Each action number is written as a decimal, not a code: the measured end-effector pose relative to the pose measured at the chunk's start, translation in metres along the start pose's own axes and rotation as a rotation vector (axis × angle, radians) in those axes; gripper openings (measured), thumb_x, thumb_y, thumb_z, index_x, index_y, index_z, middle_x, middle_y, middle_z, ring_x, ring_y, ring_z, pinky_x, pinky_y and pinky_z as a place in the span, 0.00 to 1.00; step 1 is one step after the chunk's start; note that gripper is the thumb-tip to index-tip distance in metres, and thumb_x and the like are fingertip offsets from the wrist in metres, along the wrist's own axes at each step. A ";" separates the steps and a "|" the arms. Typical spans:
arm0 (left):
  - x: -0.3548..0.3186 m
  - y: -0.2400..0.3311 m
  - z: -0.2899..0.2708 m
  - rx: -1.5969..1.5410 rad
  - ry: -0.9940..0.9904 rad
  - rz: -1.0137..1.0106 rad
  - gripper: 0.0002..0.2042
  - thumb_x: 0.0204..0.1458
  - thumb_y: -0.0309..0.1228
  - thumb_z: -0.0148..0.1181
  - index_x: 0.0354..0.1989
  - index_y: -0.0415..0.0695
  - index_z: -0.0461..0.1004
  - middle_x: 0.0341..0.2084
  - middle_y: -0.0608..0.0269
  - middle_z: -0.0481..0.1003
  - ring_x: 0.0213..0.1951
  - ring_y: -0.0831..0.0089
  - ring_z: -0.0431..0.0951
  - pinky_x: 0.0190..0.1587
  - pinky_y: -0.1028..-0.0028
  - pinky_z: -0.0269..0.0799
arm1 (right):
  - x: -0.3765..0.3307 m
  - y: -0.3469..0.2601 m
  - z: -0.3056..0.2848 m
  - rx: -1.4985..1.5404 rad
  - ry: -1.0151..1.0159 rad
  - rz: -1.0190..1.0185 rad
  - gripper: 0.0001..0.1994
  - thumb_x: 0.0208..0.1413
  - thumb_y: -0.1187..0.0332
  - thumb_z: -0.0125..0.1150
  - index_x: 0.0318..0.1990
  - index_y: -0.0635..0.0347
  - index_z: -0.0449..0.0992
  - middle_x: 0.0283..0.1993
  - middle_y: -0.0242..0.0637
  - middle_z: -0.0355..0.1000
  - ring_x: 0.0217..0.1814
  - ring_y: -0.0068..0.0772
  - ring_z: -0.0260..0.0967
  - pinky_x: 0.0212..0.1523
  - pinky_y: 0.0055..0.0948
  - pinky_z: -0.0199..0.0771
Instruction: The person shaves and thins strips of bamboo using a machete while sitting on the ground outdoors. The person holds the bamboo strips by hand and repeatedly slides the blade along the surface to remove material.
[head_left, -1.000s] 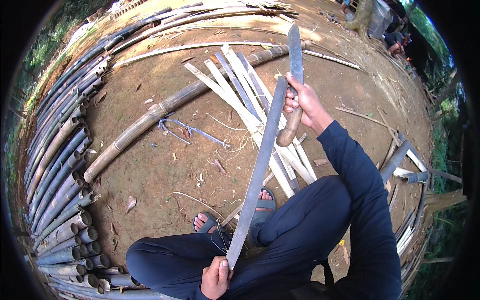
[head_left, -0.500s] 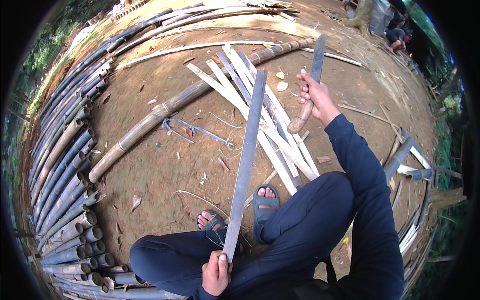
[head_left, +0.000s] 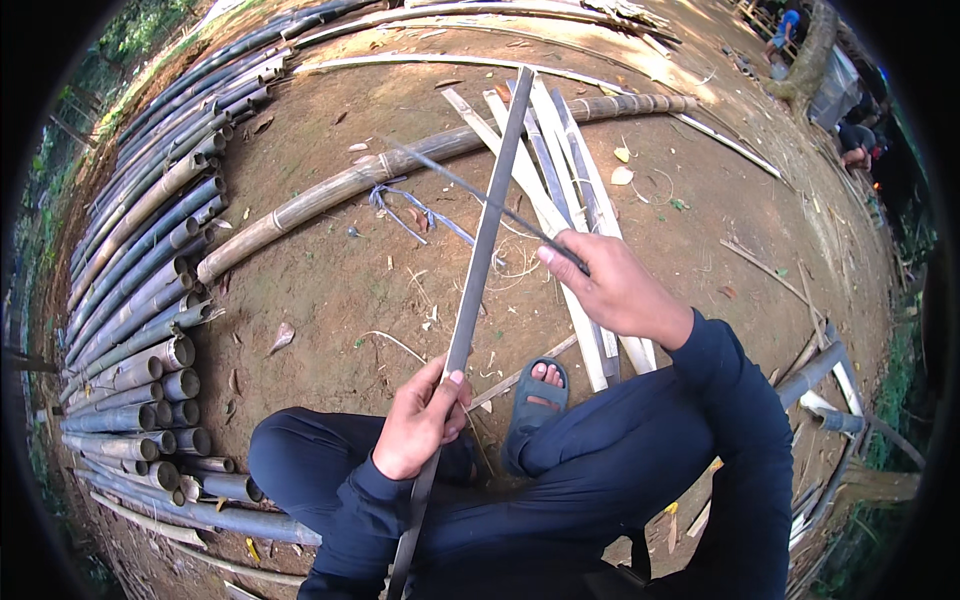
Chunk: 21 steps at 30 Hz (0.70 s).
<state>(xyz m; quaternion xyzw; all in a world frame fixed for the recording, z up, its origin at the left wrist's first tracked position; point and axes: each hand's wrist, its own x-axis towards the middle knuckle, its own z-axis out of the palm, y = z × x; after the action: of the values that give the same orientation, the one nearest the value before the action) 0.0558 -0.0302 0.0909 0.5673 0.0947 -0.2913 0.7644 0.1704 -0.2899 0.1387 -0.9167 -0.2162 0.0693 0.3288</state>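
The left hand [head_left: 420, 420] grips a long bamboo strip [head_left: 480, 250] slanting up from the lap over the dirt ground [head_left: 320, 290]. The right hand [head_left: 615, 290] is closed on a thin blade [head_left: 470, 195], probably a knife, crossing the strip near split slats [head_left: 560, 160].

Bamboo strip [head_left: 480, 270] was smooth, matt grey-green, knife blade [head_left: 470, 192] dull metal, stacked poles [head_left: 140, 300] weathered bamboo, ground [head_left: 330, 290] rough dry earth, sandal [head_left: 535, 400] matt rubber.
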 end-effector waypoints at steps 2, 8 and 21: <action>0.008 0.009 -0.002 -0.094 -0.004 0.067 0.22 0.68 0.34 0.46 0.68 0.43 0.58 0.32 0.66 0.67 0.20 0.83 0.64 0.19 0.81 0.60 | -0.006 -0.016 0.015 -0.044 -0.106 -0.019 0.21 0.67 0.54 0.50 0.35 0.69 0.70 0.28 0.50 0.68 0.32 0.50 0.69 0.36 0.44 0.67; 0.017 0.013 0.000 -0.174 0.042 0.104 0.26 0.65 0.30 0.50 0.70 0.43 0.54 0.38 0.65 0.67 0.21 0.81 0.67 0.17 0.81 0.63 | -0.020 -0.044 0.033 -0.039 -0.276 -0.016 0.26 0.64 0.50 0.53 0.40 0.73 0.72 0.35 0.58 0.72 0.38 0.61 0.73 0.40 0.48 0.74; 0.015 0.011 0.004 -0.221 0.124 0.136 0.23 0.60 0.21 0.55 0.64 0.37 0.60 0.38 0.65 0.72 0.18 0.86 0.65 0.14 0.82 0.58 | -0.024 -0.030 0.050 -0.371 -0.021 -0.283 0.24 0.60 0.45 0.55 0.49 0.57 0.76 0.27 0.44 0.69 0.17 0.46 0.71 0.17 0.40 0.71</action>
<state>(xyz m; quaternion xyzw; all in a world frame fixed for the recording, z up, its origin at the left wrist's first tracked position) 0.0731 -0.0372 0.0938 0.5016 0.1347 -0.1910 0.8329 0.1250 -0.2509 0.1189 -0.9213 -0.3549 -0.0086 0.1589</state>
